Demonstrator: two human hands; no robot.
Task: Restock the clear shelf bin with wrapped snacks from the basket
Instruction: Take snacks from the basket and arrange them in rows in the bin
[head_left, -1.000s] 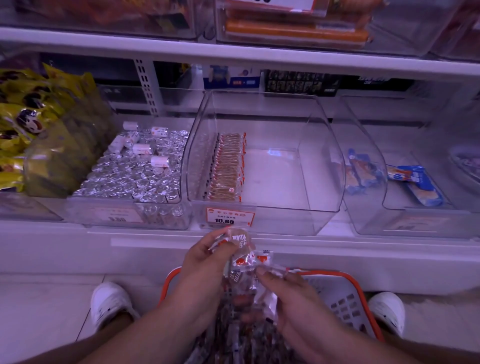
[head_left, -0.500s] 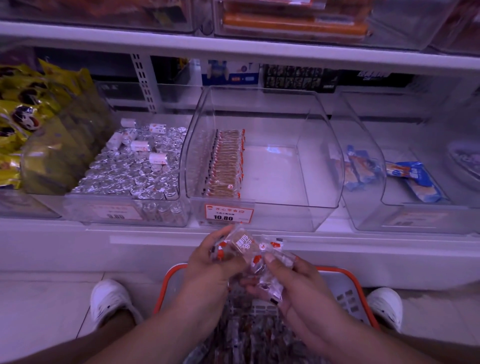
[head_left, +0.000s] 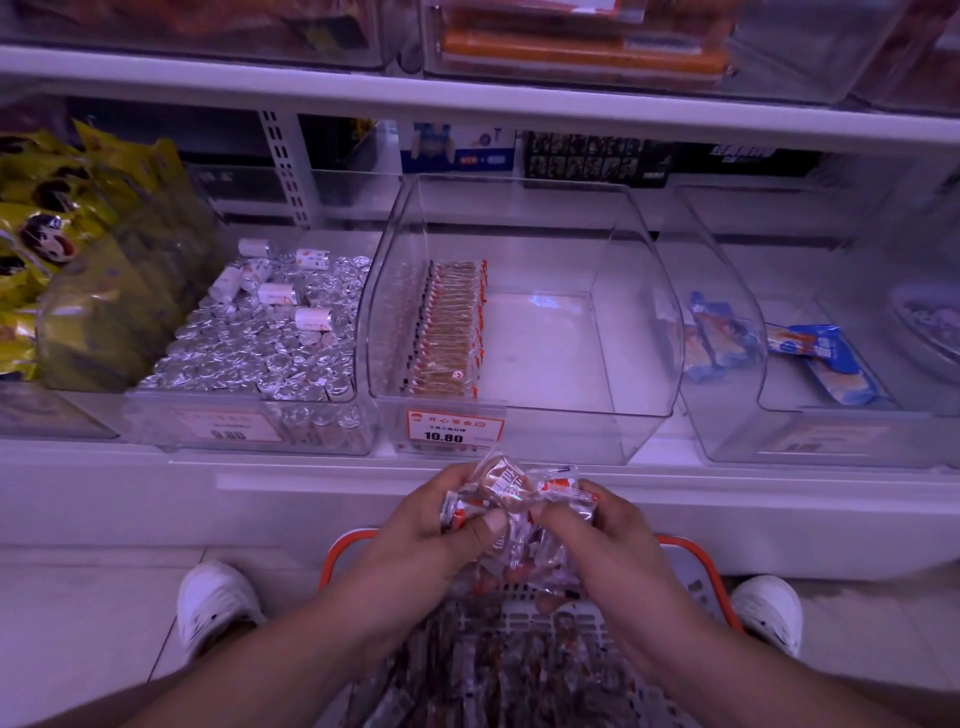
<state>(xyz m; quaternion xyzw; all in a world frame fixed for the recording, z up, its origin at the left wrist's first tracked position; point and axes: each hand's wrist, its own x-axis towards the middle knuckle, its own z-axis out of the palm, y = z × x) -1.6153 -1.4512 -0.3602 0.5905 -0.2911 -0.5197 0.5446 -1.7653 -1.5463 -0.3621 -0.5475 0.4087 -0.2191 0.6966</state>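
Note:
The clear shelf bin (head_left: 644, 322) stands straight ahead on the lower shelf. One row of wrapped snacks (head_left: 449, 332) stands along its left wall; the remainder of its floor is bare. Below it, an orange-rimmed basket (head_left: 691, 551) sits between my feet, full of wrapped snacks (head_left: 498, 670). Above the basket, my left hand (head_left: 431, 535) and my right hand (head_left: 602, 530) together grip a bunch of clear-wrapped snacks (head_left: 511, 491), fingers curled round the wrappers.
A bin of silver-foil pieces (head_left: 270, 343) stands left of the clear bin, yellow bags (head_left: 62, 249) further left. A bin holding blue packets (head_left: 815, 353) is on the right. An upper shelf (head_left: 467, 109) overhangs. My white shoes (head_left: 213, 603) flank the basket.
Both hands have closed in on the bunch of snacks and lifted it slightly toward the shelf edge. The view has tilted a little.

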